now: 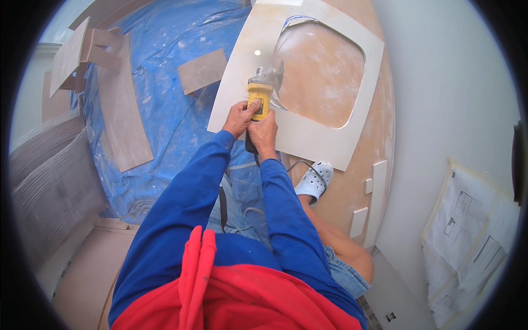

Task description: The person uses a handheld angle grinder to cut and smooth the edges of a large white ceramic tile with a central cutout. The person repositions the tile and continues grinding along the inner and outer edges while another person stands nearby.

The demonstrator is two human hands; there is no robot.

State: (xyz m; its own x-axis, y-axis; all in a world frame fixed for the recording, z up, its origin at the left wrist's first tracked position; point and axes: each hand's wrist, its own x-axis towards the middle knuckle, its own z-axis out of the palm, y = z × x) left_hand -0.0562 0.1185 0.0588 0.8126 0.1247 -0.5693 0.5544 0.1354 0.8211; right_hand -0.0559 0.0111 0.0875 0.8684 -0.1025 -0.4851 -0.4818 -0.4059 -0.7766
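Blue-sleeved arms (184, 184) stretched forward and converging, left hand (237, 117) and right hand (264, 133) both curled closed around a yellow angle grinder (259, 94), its disc (280, 75) at the left edge of the rounded opening (324, 71) in a white panel (316, 140).

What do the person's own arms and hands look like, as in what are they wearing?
Both arms are in long, loose blue sleeves, creased along their length and ending near the wrists in cuffs of the same blue. I see no markings on them. The left hand and right hand wear no gloves.
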